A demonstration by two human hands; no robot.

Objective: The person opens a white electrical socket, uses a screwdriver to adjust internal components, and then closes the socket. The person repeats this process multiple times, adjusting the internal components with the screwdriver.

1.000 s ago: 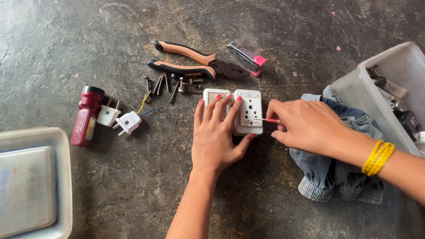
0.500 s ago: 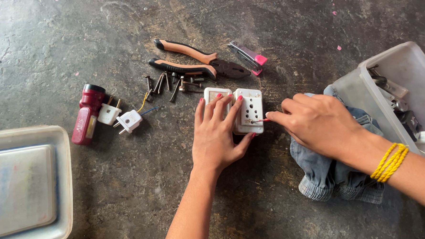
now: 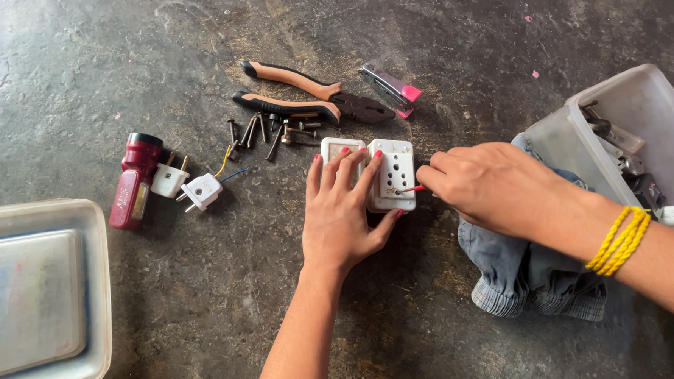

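Note:
My left hand lies flat on a white switch-and-socket board on the dark floor, fingers spread over its left part, pressing it down. My right hand is closed around a thin red-handled tool, probably a small screwdriver, whose tip touches the board's right face near the socket holes. A yellow bangle sits on my right wrist.
Orange-and-black pliers, a pink-ended tool and several loose screws lie beyond the board. A maroon torch and two white plugs are at left. Clear tubs stand at left and right; a denim cloth lies under my right arm.
My right hand drew back slightly to the right, then came in again toward the board with the red tool's tip on it. My left hand has stayed on the board.

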